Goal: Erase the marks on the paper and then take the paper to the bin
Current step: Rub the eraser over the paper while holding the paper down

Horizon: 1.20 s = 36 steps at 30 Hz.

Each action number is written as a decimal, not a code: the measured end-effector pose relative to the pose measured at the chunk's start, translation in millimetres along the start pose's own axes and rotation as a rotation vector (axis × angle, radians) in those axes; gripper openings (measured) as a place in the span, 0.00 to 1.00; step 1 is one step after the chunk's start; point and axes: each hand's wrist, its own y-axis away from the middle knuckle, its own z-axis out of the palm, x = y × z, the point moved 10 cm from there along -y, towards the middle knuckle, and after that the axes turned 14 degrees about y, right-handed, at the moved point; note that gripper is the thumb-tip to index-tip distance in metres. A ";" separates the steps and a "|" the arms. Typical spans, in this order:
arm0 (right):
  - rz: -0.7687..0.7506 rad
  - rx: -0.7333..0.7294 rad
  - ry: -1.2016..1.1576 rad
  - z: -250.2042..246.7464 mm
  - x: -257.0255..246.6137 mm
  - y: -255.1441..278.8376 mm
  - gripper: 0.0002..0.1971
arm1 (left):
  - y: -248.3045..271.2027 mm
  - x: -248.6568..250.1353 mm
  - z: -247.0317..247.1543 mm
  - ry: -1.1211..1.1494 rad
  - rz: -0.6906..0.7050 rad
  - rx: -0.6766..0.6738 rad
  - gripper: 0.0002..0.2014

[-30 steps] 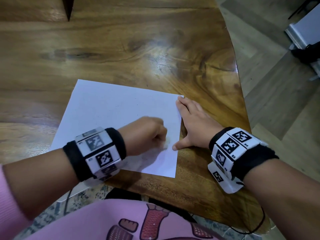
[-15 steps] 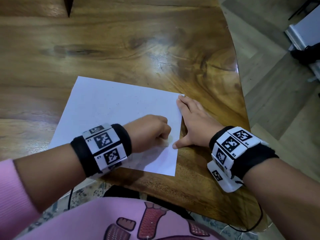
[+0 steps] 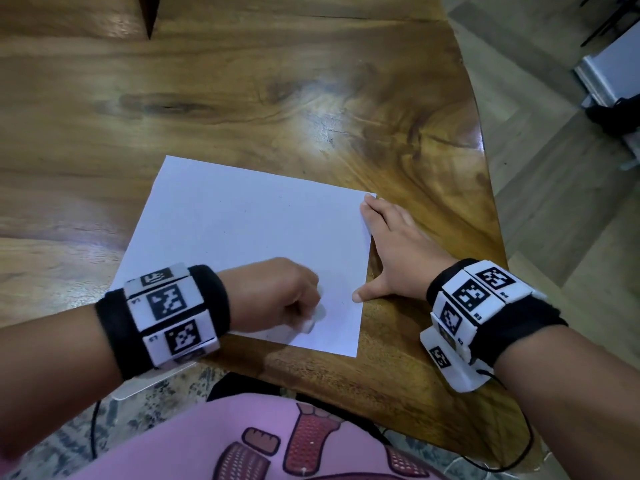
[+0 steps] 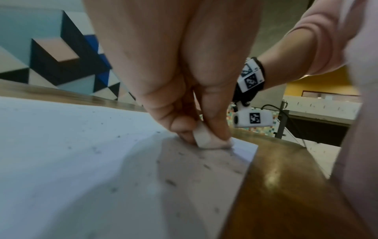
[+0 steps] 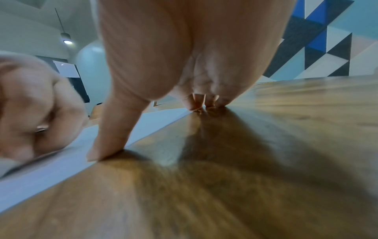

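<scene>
My left hand (image 4: 184,77) pinching a white eraser (image 4: 206,137) down onto the paper (image 4: 92,161) near its corner, grey crumbs (image 4: 169,181) scattered across it, table (image 4: 286,194) edge alongside, my right wrist band (image 4: 250,77) beyond.

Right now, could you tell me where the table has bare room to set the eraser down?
Bare wooden table beyond the paper's far edge, and left of the sheet. Crowded at the near right corner: left hand pinches the eraser, right hand lies flat beside it.

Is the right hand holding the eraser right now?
No, the right hand lies flat at the paper's edge, while the left hand pinches the eraser.
</scene>
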 end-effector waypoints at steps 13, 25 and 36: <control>-0.011 0.004 -0.001 0.8 -0.8 -0.9 0.67 | -9.0 11.0 14.3 -0.043 0.011 -0.026 0.05; -0.017 0.019 0.002 -0.3 -0.5 -1.2 0.68 | -62.9 2.0 -78.9 -0.074 -0.142 0.413 0.05; -0.029 0.018 0.008 0.5 -0.8 -1.4 0.67 | -48.4 3.4 -49.6 -0.067 -0.091 0.263 0.03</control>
